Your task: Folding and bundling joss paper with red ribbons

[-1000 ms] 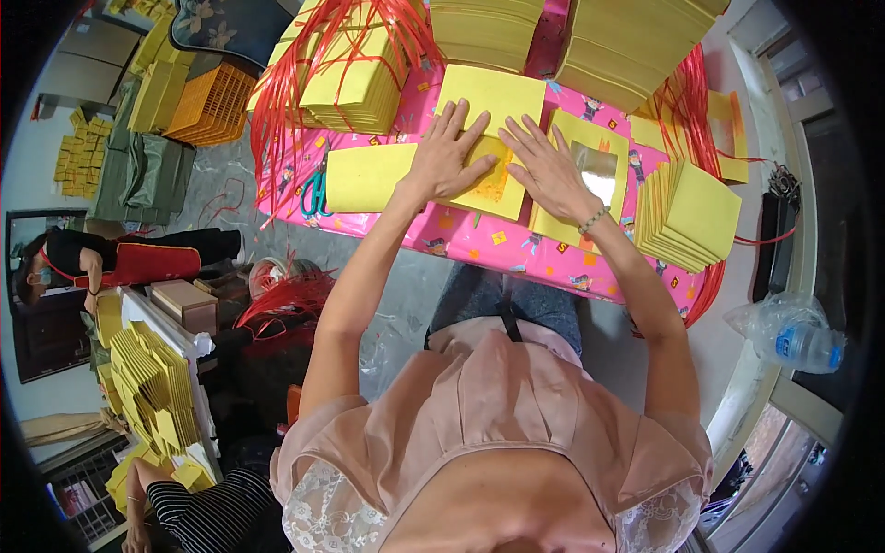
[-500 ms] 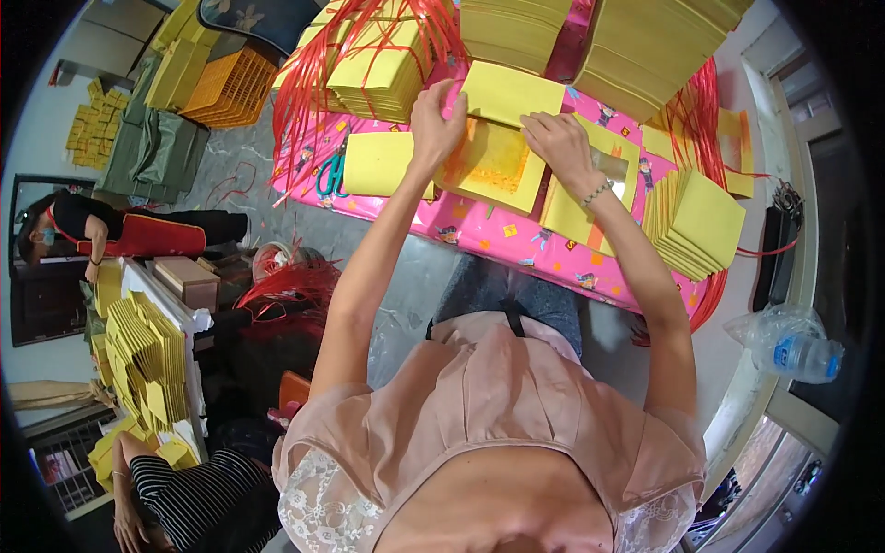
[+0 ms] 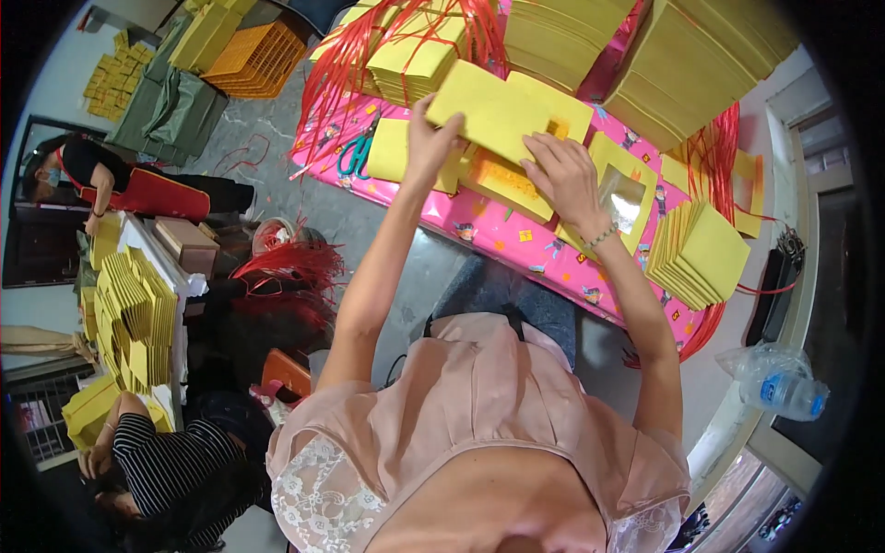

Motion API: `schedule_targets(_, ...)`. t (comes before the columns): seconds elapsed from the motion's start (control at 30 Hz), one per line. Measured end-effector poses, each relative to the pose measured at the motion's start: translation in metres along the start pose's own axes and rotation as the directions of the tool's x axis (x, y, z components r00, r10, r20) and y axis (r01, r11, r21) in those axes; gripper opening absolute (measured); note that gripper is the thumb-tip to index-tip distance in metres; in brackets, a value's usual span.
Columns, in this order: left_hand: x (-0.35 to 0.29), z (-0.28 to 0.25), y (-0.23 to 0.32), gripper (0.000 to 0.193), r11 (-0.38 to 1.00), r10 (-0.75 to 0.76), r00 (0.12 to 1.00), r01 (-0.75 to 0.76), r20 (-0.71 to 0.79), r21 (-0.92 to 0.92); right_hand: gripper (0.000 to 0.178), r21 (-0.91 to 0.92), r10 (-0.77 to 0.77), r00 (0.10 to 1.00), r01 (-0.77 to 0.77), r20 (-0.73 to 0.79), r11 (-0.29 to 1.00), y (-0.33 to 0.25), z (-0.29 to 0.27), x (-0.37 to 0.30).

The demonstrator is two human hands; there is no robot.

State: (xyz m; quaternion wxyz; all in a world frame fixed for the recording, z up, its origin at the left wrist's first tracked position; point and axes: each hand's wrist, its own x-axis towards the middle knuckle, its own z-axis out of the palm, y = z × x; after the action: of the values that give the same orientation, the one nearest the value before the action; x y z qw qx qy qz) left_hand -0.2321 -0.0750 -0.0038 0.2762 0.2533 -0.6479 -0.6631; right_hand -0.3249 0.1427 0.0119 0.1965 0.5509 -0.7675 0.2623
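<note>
A yellow paper piece (image 3: 489,112), rectangular and tilted, is held over the near edge of the table. My left hand (image 3: 431,152) is closed on its left end, thumb on top. At its right end are the bent fingers of my right hand (image 3: 569,180), pressed together against the edge; the fingertips are partly hidden. Underneath lies a yellow piece with an orange patch (image 3: 505,180), partly covered. Right of my right hand is a yellow sheet with a shiny, window-like patch (image 3: 622,195). Another yellow piece (image 3: 389,152) lies left of my left hand, beside teal-handled scissors (image 3: 356,155).
Tall yellow stacks (image 3: 558,41) and red-tied bundles (image 3: 415,60) stand at the back of the pink-covered table (image 3: 539,258). A fanned yellow stack (image 3: 698,251) and red strips (image 3: 724,157) are at right. Two people are at left, by another table. A plastic bottle (image 3: 784,394) lies far right.
The held yellow paper has shifted left and tilted, uncovering another yellow piece behind it. My right hand has come nearer to me. The whole view has also turned slightly.
</note>
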Motion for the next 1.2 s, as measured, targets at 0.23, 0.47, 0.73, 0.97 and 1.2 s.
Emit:
schedule_targets(0.23, -0.035, -0.107, -0.009, 0.044, 0.970, -0.111, 0.983, 0.076, -0.144, -0.229, 0.038, 0.133, 0.103, 0.980, -0.126, 0.168, 0.983, -0.018, -0.002, -0.018)
schedule_targets(0.47, -0.038, -0.131, -0.040, 0.043, 0.990, -0.141, 0.963, 0.133, -0.230, -0.050, 0.040, 0.095, 0.108, 0.964, -0.135, 0.244, 0.986, -0.018, 0.004, -0.031)
schedule_targets(0.73, -0.039, -0.122, -0.056, 0.040, 0.986, -0.166, 0.967, 0.163, -0.193, -0.033, 0.039, 0.104, 0.104, 0.967, -0.131, 0.231, 0.986, -0.020, 0.005, -0.033)
schedule_targets(0.97, -0.037, -0.122, -0.059, 0.043, 0.988, -0.151, 0.974, 0.153, -0.168, 0.003, 0.039, 0.104, 0.091, 0.969, -0.117, 0.231, 0.988, -0.021, 0.004, -0.034)
schedule_targets(1.2, -0.041, -0.117, -0.063, 0.046, 0.987, -0.103, 0.980, 0.122, -0.169, 0.107, 0.040, 0.098, 0.099, 0.974, -0.121, 0.204, 0.988, -0.021, 0.006, -0.037)
